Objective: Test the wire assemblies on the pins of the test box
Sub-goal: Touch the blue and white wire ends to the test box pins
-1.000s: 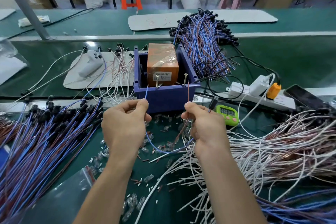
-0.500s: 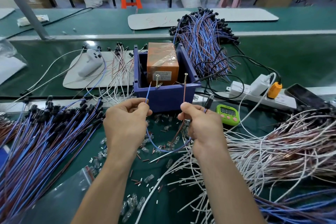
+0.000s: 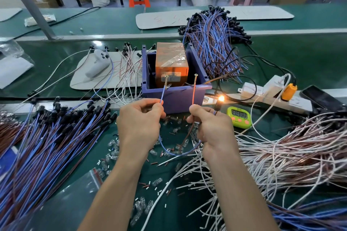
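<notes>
The purple test box [image 3: 174, 99] stands mid-table with an orange block [image 3: 171, 62] inside and two upright brass pins, left pin [image 3: 166, 80] and right pin [image 3: 195, 78]. My left hand [image 3: 139, 124] pinches the blue wire [image 3: 162, 94], whose tip touches the left pin. My right hand [image 3: 212, 127] pinches the red-brown wire [image 3: 193, 95], held against the right pin. It also holds the black lamp holder [image 3: 218, 105]. The bulb [image 3: 221, 98] at the holder's top glows orange. The blue lead loops below both hands.
A pile of blue and brown assemblies [image 3: 47, 146] lies left, another pile [image 3: 214, 43] behind the box, white and brown wires [image 3: 281, 155] right. A green timer [image 3: 238, 117], power strip [image 3: 270, 93], phone [image 3: 321, 99] and scattered small bulbs [image 3: 112, 148] surround the hands.
Both hands have raised the wire ends onto the two pins. The bulb on the holder by my right hand now glows; it was dark before.
</notes>
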`<state>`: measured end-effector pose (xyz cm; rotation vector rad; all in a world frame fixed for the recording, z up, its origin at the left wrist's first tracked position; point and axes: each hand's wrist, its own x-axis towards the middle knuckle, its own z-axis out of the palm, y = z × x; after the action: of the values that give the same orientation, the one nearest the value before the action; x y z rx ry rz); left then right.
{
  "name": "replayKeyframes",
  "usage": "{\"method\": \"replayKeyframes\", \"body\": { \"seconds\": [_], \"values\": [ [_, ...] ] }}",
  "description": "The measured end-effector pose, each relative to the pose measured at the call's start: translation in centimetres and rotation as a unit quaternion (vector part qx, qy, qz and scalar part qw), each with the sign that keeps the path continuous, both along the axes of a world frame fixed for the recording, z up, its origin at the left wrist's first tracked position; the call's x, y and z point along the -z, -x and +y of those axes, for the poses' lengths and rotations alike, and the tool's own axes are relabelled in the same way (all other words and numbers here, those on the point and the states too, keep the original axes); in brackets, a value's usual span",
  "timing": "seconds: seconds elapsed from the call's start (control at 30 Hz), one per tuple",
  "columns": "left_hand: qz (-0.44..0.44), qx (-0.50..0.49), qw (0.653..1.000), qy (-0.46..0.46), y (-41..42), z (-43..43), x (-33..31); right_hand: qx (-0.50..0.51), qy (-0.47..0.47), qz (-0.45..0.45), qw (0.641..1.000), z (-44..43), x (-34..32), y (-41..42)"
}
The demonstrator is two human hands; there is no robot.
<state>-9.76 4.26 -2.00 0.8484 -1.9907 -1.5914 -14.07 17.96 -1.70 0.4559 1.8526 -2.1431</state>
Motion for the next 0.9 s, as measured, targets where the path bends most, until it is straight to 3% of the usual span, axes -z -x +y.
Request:
{"method": "replayKeyframes", "body": {
  "seconds": [0.17, 0.37, 0.57, 0.8, 0.9],
  "values": [
    [-0.005, 0.000, 1.000, 0.005, -0.1, 0.1, 0.1, 0.002, 0.001, -0.002, 1.000, 0.0, -0.3, -0.1],
    [0.033, -0.058, 0.995, -0.080, -0.8, -0.1, -0.4, 0.025, 0.031, 0.015, 0.999, 1.4, -0.2, -1.1],
    [-0.025, 0.188, 0.969, -0.156, -1.9, 3.9, -1.3, -0.105, -0.005, 0.070, 0.992, 4.0, 0.2, -3.4],
    [-0.046, 0.273, 0.943, -0.182, -2.2, 6.2, -2.8, -0.149, -0.022, 0.081, 0.985, 7.6, -0.9, -4.6],
    [-0.041, 0.287, 0.918, -0.269, -2.4, 7.3, -3.5, -0.087, 0.019, 0.066, 0.994, 11.3, -1.6, -5.5]
  ]
}}
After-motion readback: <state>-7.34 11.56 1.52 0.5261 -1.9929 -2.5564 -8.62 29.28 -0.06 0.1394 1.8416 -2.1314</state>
